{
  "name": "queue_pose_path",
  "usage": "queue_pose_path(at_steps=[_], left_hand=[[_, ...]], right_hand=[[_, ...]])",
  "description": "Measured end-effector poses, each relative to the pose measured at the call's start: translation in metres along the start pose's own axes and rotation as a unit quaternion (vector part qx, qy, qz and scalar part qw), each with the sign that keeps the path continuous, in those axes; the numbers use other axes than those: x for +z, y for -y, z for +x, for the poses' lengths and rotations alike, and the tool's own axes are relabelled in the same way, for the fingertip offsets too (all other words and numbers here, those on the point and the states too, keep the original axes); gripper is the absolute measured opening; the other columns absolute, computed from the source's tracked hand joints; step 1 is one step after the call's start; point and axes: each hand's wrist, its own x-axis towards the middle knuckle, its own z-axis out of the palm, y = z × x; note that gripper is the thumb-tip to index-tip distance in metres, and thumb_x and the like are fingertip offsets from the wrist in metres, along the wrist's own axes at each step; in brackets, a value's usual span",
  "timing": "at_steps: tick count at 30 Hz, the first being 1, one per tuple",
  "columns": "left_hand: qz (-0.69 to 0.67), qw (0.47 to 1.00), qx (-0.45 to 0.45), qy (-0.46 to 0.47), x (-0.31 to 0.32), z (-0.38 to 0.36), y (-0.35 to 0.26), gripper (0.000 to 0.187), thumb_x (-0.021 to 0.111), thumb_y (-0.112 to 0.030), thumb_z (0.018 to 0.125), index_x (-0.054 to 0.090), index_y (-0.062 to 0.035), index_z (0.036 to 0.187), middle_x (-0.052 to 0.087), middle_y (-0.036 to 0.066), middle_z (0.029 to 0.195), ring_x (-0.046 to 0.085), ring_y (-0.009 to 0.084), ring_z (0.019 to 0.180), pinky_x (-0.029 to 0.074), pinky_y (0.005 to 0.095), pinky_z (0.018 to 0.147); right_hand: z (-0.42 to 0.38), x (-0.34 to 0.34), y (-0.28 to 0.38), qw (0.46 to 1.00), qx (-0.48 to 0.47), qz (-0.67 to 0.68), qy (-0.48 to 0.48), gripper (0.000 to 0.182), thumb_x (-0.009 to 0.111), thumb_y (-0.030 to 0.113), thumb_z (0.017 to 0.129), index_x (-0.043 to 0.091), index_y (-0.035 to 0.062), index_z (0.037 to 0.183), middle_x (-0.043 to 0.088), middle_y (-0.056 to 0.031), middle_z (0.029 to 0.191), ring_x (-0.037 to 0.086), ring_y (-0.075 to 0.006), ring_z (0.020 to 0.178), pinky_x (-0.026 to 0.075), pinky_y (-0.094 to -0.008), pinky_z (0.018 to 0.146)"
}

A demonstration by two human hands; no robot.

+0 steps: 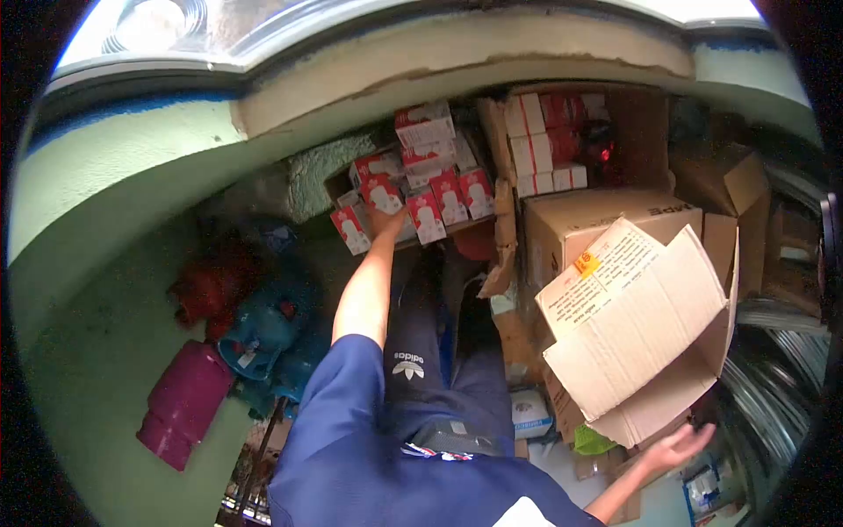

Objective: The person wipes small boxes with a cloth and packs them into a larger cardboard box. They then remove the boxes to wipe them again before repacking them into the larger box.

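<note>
My left hand [386, 221] reaches forward with its fingers closed on the lower edge of a small red-and-white box [381, 193], which carries a white bulb-like picture. Several similar boxes [450, 198] stand around it, some stacked at the back [425, 132], on or in something brown that they mostly cover. My right hand [678, 446] is at the lower right with its fingers apart and nothing in it. Just above it is an opened cardboard box [645, 325] with raised flaps.
Several gas cylinders, one purple [184, 402] and one teal [256, 338], stand at the left. A carton [645, 132] of white and red boxes sits at the back right, above a closed carton [562, 233]. Coiled tubing [773, 378] lies at the far right.
</note>
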Motion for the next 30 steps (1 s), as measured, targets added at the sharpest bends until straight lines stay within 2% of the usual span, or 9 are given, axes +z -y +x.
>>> queue_pose_path(at_steps=[6, 7, 9, 11, 13, 15, 19, 24, 30], left_hand=[[-0.062, 0.995, -0.001, 0.081, -0.044, -0.052, -0.017, 0.117, 0.086, -0.045, 0.069, 0.022, 0.0054, 0.153, 0.052, 0.03, 0.141, 0.052, 0.0428, 0.131, 0.044, 0.0485, 0.109], [-0.102, 0.989, 0.105, 0.036, -0.054, -0.073, -0.016, 0.113, 0.085, -0.042, 0.07, 0.024, 0.0051, 0.152, 0.053, 0.029, 0.141, 0.053, 0.0423, 0.13, 0.044, 0.0488, 0.108], [-0.13, 0.98, 0.148, 0.008, -0.079, -0.128, -0.012, 0.106, 0.086, -0.038, 0.068, 0.031, 0.0029, 0.15, 0.059, 0.027, 0.136, 0.059, 0.0405, 0.125, 0.047, 0.0467, 0.106], [-0.209, 0.959, 0.166, 0.098, -0.135, -0.195, -0.019, 0.104, 0.088, -0.033, 0.067, 0.035, 0.0001, 0.15, 0.054, 0.025, 0.142, 0.056, 0.0373, 0.13, 0.046, 0.0437, 0.107], [-0.238, 0.936, 0.209, 0.156, -0.178, -0.244, -0.02, 0.108, 0.089, -0.028, 0.064, 0.033, -0.0015, 0.152, 0.049, 0.024, 0.146, 0.052, 0.0361, 0.134, 0.044, 0.0415, 0.11], [-0.186, 0.921, 0.306, 0.155, -0.189, -0.269, 0.002, 0.113, 0.09, -0.027, 0.063, 0.03, -0.0032, 0.155, 0.046, 0.023, 0.149, 0.049, 0.0353, 0.137, 0.042, 0.0419, 0.113], [-0.193, 0.885, 0.285, 0.312, -0.197, -0.241, 0.029, 0.098, 0.088, -0.031, 0.071, 0.039, -0.0059, 0.152, 0.05, 0.017, 0.148, 0.049, 0.0298, 0.137, 0.045, 0.0424, 0.108], [-0.114, 0.962, 0.243, -0.048, -0.09, -0.062, 0.098, 0.076, 0.084, -0.031, 0.078, 0.049, -0.002, 0.139, 0.057, 0.024, 0.131, 0.054, 0.0407, 0.124, 0.044, 0.0502, 0.103], [-0.129, 0.98, 0.088, -0.122, -0.033, 0.063, 0.103, 0.098, 0.091, -0.028, 0.063, 0.039, -0.0054, 0.142, 0.059, 0.025, 0.127, 0.059, 0.0436, 0.116, 0.048, 0.052, 0.099]], right_hand=[[0.016, -0.004, 0.251, 0.877, -0.291, 0.383, 0.005, 0.047, 0.044, 0.041, 0.104, 0.05, -0.0037, 0.12, 0.063, -0.0258, 0.11, 0.064, -0.0377, 0.091, 0.059, -0.0531, 0.083], [0.001, 0.009, 0.301, 0.703, -0.196, 0.659, 0.183, 0.033, 0.055, 0.014, 0.101, 0.053, -0.0105, 0.124, 0.067, -0.0244, 0.115, 0.065, -0.0403, 0.112, 0.058, -0.0574, 0.091], [-0.04, 0.034, 0.349, 0.727, -0.087, 0.592, 0.337, 0.024, 0.064, 0.004, 0.09, 0.063, -0.0062, 0.111, 0.07, -0.0219, 0.106, 0.069, -0.0375, 0.102, 0.057, -0.0527, 0.09], [-0.08, 0.103, 0.383, 0.769, -0.02, 0.495, 0.405, 0.069, 0.081, 0.011, 0.079, 0.049, -0.0057, 0.138, 0.061, -0.0266, 0.128, 0.06, -0.0385, 0.121, 0.048, -0.044, 0.106], [-0.119, 0.174, 0.388, 0.83, -0.011, 0.344, 0.439, 0.108, 0.089, 0.021, 0.074, 0.022, -0.0034, 0.155, 0.053, -0.0274, 0.139, 0.056, -0.037, 0.128, 0.045, -0.0419, 0.109], [-0.15, 0.229, 0.376, 0.648, 0.22, 0.429, 0.589, 0.128, 0.092, 0.029, 0.071, 0.004, -0.0036, 0.158, 0.052, -0.027, 0.14, 0.055, -0.0331, 0.129, 0.045, -0.0407, 0.11], [-0.186, 0.271, 0.338, 0.626, 0.17, 0.43, 0.628, 0.128, 0.093, 0.03, 0.069, 0.007, -0.0078, 0.155, 0.053, -0.0255, 0.138, 0.058, -0.0291, 0.124, 0.048, -0.0394, 0.105], [-0.207, 0.274, 0.273, 0.665, 0.173, 0.364, 0.629, 0.13, 0.093, 0.033, 0.069, 0.005, -0.0079, 0.155, 0.048, -0.0273, 0.143, 0.055, -0.0315, 0.128, 0.045, -0.0404, 0.109], [-0.219, 0.249, 0.217, 0.65, 0.245, 0.353, 0.627, 0.114, 0.092, 0.019, 0.072, 0.01, -0.0039, 0.148, 0.05, -0.0243, 0.135, 0.058, -0.028, 0.123, 0.05, -0.042, 0.104]])
